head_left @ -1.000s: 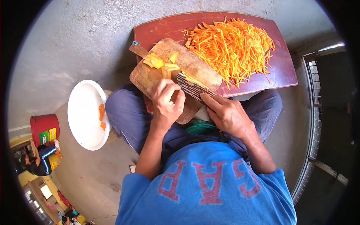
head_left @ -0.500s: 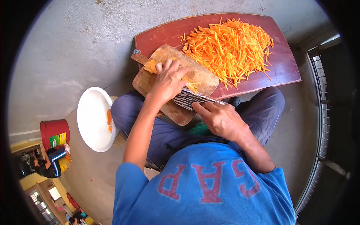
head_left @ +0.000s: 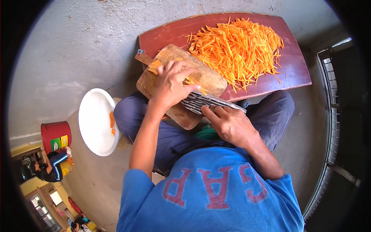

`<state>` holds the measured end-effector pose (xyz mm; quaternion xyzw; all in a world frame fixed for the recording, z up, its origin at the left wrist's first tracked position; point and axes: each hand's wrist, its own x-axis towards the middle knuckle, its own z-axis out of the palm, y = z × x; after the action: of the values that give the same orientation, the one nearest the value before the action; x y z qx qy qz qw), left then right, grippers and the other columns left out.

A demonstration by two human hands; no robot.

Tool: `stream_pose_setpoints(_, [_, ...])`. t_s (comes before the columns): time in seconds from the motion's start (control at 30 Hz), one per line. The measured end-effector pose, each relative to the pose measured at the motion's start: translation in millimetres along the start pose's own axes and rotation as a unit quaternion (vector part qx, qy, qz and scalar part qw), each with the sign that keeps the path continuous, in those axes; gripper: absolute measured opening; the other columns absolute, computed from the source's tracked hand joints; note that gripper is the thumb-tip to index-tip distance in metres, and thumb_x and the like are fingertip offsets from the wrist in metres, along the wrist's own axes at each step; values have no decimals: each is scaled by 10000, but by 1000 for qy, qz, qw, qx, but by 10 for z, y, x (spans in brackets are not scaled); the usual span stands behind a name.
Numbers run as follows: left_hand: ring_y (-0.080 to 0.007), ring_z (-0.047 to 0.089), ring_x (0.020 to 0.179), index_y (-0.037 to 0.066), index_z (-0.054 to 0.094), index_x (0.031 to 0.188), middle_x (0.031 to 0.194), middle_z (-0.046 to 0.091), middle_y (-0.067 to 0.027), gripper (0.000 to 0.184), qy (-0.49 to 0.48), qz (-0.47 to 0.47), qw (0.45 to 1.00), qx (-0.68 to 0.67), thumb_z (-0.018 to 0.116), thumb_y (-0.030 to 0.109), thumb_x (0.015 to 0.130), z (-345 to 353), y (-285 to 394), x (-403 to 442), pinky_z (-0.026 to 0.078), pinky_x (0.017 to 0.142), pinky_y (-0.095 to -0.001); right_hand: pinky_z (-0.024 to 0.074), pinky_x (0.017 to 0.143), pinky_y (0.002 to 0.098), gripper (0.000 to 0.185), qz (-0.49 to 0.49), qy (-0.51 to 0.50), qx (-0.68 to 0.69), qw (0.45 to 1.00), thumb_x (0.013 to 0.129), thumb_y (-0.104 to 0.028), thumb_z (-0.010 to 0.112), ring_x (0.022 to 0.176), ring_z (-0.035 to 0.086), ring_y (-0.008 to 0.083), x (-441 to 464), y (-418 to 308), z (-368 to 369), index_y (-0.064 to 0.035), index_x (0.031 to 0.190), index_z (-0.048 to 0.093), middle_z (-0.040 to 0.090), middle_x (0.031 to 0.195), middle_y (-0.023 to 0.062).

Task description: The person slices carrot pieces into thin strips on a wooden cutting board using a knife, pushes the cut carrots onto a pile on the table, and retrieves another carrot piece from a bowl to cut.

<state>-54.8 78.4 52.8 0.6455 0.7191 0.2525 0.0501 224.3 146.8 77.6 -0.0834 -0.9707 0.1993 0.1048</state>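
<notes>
My left hand [head_left: 172,87] is on the wooden chopping board [head_left: 206,73], fingers curled over orange vegetable slices, its thumb stretched toward the blade. A slice [head_left: 154,66] sticks out on its left, and cut strips [head_left: 188,81] show between thumb and fingers. My right hand [head_left: 235,125] is closed round a broad knife [head_left: 197,102] with a black-and-white patterned blade. The blade's edge rests near the strips by my left thumb; whether it touches the board is hidden. Beyond the board lies a large heap of orange strips [head_left: 239,52].
The board overlaps a red-brown tabletop [head_left: 290,73] against the wall. On the floor at left stands a white basin [head_left: 92,127] holding a few orange pieces. Farther off are a red bucket [head_left: 56,133] and another person [head_left: 54,166]. A metal-framed mesh [head_left: 332,116] runs along the right.
The knife and my right hand have shifted slightly right and down. My left thumb has extended to the right, and more loose strips show beside it.
</notes>
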Motion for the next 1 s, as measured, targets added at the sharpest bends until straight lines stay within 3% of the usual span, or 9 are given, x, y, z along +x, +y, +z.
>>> stream_pose_setpoints(0.13, [-298,593,1405,94,863,1286,1393,730,-104,672,-14,17,999,33,999,513,779,111,73,-62,331,1192,-525,647,730,446,500,-12,-6,-28,999,967,-121,687,855,759,303,-10,-31,-35,-32,1458,681,722,1020,105])
stream_pose_setpoints(0.3, [-303,597,1396,81,864,1277,1391,729,-105,695,-16,48,999,-4,987,552,782,125,162,-63,333,1188,-520,666,777,442,527,-21,-35,-52,998,941,-137,686,916,782,298,25,-73,-84,14,1447,688,738,1026,133])
stream_pose_setpoints(0.4, [-302,604,1386,81,869,1259,1392,735,-105,655,17,28,993,118,977,545,809,224,93,-23,335,1185,-517,665,782,440,529,-26,-38,-53,998,941,-143,687,923,782,294,43,-86,-91,15,1446,694,739,1026,129])
stream_pose_setpoints(0.63, [-284,653,1312,84,877,1210,1327,772,-94,491,46,2,999,21,950,445,885,111,93,-82,359,1162,-501,661,777,454,550,-15,-42,-25,999,941,-147,680,943,796,310,32,-105,-88,8,1469,678,755,1042,146])
stream_pose_setpoints(0.73, [-273,680,1269,82,877,1187,1284,793,-69,404,85,-25,996,12,957,355,900,100,-6,-144,372,1153,-474,657,777,483,519,-17,-16,35,999,972,-122,702,935,800,369,9,-116,-90,9,1472,666,765,1032,179])
stream_pose_setpoints(0.83, [-263,725,1193,74,870,1155,1229,815,-46,297,147,-54,988,10,955,222,913,-37,-105,-195,430,1110,-435,648,814,519,502,82,-87,174,977,1001,-67,764,958,791,424,42,-204,-247,20,1487,672,773,1055,211])
stream_pose_setpoints(1.0, [-285,724,1181,76,859,1123,1160,805,-51,310,181,-110,977,21,949,287,916,-11,-412,-334,457,1060,-472,607,925,563,407,97,-41,308,945,1089,-152,726,1115,756,513,182,24,-68,47,1438,660,764,1141,315])
